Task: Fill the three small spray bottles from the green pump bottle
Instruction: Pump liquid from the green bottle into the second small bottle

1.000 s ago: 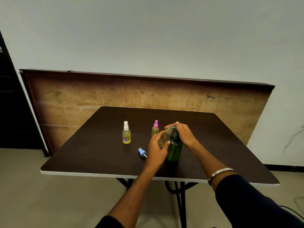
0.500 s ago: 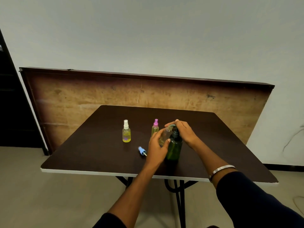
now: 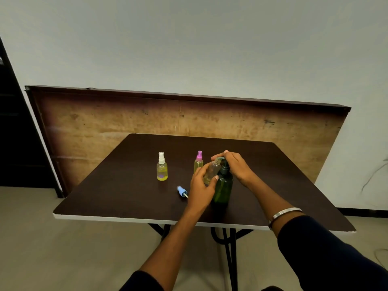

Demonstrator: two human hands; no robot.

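Head view: an uncapped clear bottle (image 3: 211,171) is gripped, tilted, by the left hand (image 3: 202,188) against the pump of the green bottle (image 3: 223,185), which stands on the tabletop (image 3: 117,185). The pump head is pressed by the right hand (image 3: 236,167), fingers curled over it. A blue cap (image 3: 181,191) is lying beside the left hand; the white-capped bottle (image 3: 162,167) and pink-capped bottle (image 3: 198,162) are standing behind.

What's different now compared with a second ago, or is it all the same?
Almost nothing has visibly changed. The left hand still holds the uncapped clear bottle tilted at the spout, and the right hand still rests on the pump of the green pump bottle. The white-capped bottle, pink-capped bottle and loose blue cap have stayed where they were on the table.
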